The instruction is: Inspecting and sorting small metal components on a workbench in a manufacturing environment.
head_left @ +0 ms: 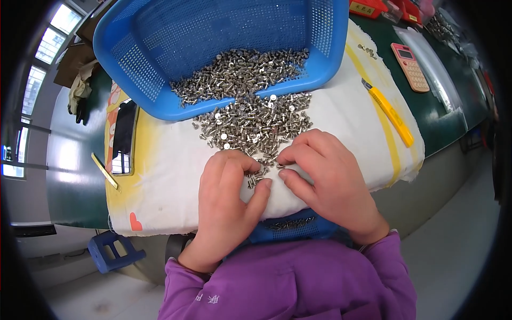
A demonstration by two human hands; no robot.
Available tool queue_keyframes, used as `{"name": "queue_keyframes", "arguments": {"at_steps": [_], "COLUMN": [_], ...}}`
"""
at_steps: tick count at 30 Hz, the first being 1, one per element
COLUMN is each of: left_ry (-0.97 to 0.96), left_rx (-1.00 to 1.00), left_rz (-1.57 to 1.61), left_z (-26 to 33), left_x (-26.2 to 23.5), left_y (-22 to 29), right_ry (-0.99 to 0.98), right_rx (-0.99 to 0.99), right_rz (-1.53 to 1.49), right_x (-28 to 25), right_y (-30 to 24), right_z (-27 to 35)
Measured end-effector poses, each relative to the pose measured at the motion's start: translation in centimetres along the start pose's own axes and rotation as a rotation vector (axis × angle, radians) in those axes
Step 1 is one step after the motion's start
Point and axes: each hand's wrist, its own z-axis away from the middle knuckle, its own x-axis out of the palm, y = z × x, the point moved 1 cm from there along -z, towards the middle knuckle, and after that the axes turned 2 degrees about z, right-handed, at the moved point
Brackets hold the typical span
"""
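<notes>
A dense pile of small silver metal screws (256, 125) spreads over the white cloth (170, 160) in front of me. At its near tip my left hand (229, 184) curls thumb and fingers round a small cluster of screws (254, 180). My right hand (325, 173) faces it from the other side, thumb and forefinger closing on a single screw (281, 166). Behind the pile a large blue plastic basket (208, 109) lies tipped toward me, with many more screws heaped along its lower wall. Some screw heads shine bright white.
At left lie a black phone (124, 136) and a thin yellow strip (104, 170). A yellow utility knife (392, 114), a few screws (368, 50) and a pink calculator (409, 66) are at right. Below the table edge sits a second blue basket (261, 233) with screws. A blue stool (114, 250) stands lower left.
</notes>
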Motion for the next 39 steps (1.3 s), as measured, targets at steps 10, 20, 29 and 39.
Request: {"name": "queue_keyframes", "arguments": {"at_steps": [10,20,29,39], "left_ry": [0.026,0.016,0.023,-0.026], "left_rx": [0.027,0.069,0.068,0.069], "left_rz": [0.052,0.017,0.021,0.012], "left_z": [0.10,0.12,-0.09,-0.14], "left_x": [-0.10,-0.17,-0.14,-0.26], "left_y": [0.14,0.08,0.33,0.18], "right_ry": [-0.020,-0.090,-0.073,-0.006], "right_rx": [-0.070,-0.097,-0.062,0.027], "right_rz": [-0.064,-0.141,-0.071,-0.097], "right_x": [0.40,-0.10,0.29,0.33], "right_y": [0.21,0.51,-0.08,-0.48], "right_z": [-0.23,-0.23,-0.39,-0.19]}}
